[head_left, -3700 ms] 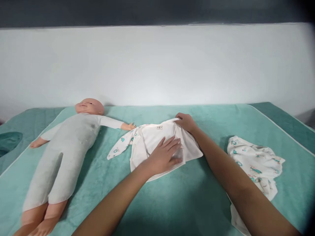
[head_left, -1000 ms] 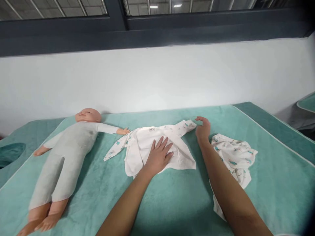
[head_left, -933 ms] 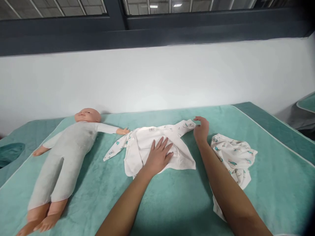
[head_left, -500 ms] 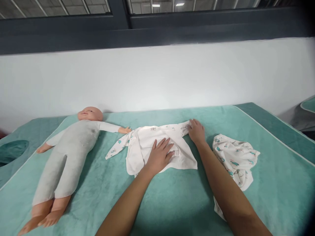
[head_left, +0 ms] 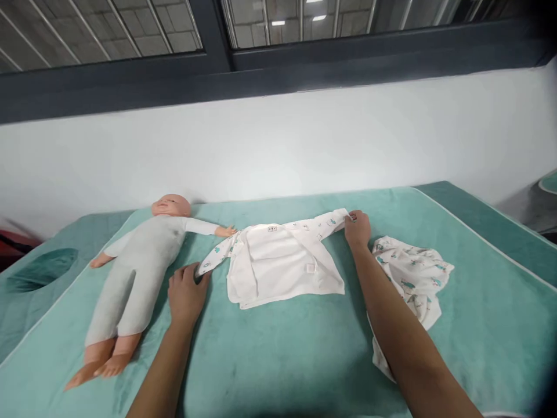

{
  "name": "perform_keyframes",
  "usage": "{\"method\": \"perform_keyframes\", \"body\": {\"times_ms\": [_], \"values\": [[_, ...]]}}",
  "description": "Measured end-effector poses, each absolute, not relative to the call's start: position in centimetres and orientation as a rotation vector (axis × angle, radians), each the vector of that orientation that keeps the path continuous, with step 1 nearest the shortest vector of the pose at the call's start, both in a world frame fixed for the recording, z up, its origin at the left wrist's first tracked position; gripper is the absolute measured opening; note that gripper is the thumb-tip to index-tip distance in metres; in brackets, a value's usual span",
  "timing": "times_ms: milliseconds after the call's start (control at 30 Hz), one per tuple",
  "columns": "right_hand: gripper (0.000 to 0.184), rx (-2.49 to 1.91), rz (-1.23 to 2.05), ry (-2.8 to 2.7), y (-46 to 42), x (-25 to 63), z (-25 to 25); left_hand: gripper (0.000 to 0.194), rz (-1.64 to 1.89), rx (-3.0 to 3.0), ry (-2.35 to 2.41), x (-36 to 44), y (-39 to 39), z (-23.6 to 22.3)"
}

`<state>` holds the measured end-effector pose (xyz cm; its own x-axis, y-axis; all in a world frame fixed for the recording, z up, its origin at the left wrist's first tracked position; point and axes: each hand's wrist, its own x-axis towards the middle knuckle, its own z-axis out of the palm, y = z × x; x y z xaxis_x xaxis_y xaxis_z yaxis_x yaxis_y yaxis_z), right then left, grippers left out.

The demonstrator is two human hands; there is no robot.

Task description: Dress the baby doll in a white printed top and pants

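A small white baby shirt [head_left: 282, 267] with green and orange prints on its sleeves lies spread open on the green bed cover, its inside facing up. My left hand [head_left: 188, 290] is closed around the cuff of the left sleeve. At the other side, my right hand [head_left: 358, 229] pinches the end of the right sleeve, which is stretched outward. A baby doll [head_left: 145, 255] with a pale cloth body lies on its back to the left, one of its hands touching or nearly touching the shirt's shoulder.
Right of my right forearm lies a crumpled printed white garment [head_left: 413, 276], partly covered by the arm. The green bed cover [head_left: 278, 360] runs up to a white wall [head_left: 278, 151]. Above it is a dark window frame [head_left: 278, 69] with bars behind.
My left hand has moved from the middle of the shirt leftward to the left sleeve's cuff and closed on it. The right sleeve is pulled straighter outward by my right hand. The view has shifted slightly.
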<state>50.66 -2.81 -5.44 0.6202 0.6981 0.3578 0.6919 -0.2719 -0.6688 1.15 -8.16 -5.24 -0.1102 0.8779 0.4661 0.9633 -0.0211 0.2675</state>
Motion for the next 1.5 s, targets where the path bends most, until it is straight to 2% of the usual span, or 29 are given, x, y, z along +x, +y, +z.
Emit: {"method": "perform_keyframes", "body": {"times_ms": [67,133,267,400,500,600,733,833,1033,1133,1200,1300,1500], "values": [[0.025,-1.991,-0.013,-1.072,-2.9,50.5,-5.3,0.034,-0.819,-1.955,-2.173,0.9,-8.0,-5.0],[0.027,-1.972,-0.058,-1.103,-3.1,49.9,-5.0,0.032,-0.985,-1.874,-2.253,1.0,-7.4,-4.4],[0.034,-1.822,-0.121,-1.394,-4.0,46.8,-4.2,0.036,-1.457,-1.681,-2.375,0.6,-5.3,-3.5],[0.037,-1.59,0.032,-1.722,-5.0,42.4,-4.0,0.044,-1.561,-1.738,-2.361,-0.5,-3.9,-4.0],[0.043,-1.483,0.194,-1.998,-5.3,40.3,-4.6,0.051,-1.537,-1.805,-2.208,-0.7,-4.0,-4.5],[0.048,-1.496,0.263,-2.189,-5.3,39.8,-5.3,0.045,-1.426,-1.872,-2.036,-0.1,-4.4,-4.8],[0.052,-1.566,0.237,-2.282,-5.3,40.2,-5.6,0.038,-0.945,-2.27,-1.902,1.3,-4.2,-4.8],[0.054,-1.613,0.194,-2.326,-5.5,40.4,-5.3,0.041,-0.675,-2.26,-2.058,2.0,-3.9,-4.9],[0.058,-1.93,0.069,-2.21,-8.3,37.3,-2.8,0.038,-0.696,-2.124,-2.06,2.2,-3.8,-4.9],[0.055,-1.531,0.15,-2.409,-11.7,32.8,-2.3,0.034,-0.732,-2.018,-1.993,2.3,-4.3,-4.6],[0.06,-1.222,0.255,-2.533,-14.0,29.9,-2.9,0.032,-0.704,-1.983,-1.974,2.4,-4.7,-4.4],[0.071,-1.174,0.322,-2.494,-16.2,26.9,-4.2,0.031,-0.661,-1.974,-1.972,2.6,-5.3,-4.3],[0.03,-1.283,0.534,-2.208,-16.1,24.7,-4.3,0.03,-0.632,-1.976,-1.973,2.8,-5.6,-4.2]]}}
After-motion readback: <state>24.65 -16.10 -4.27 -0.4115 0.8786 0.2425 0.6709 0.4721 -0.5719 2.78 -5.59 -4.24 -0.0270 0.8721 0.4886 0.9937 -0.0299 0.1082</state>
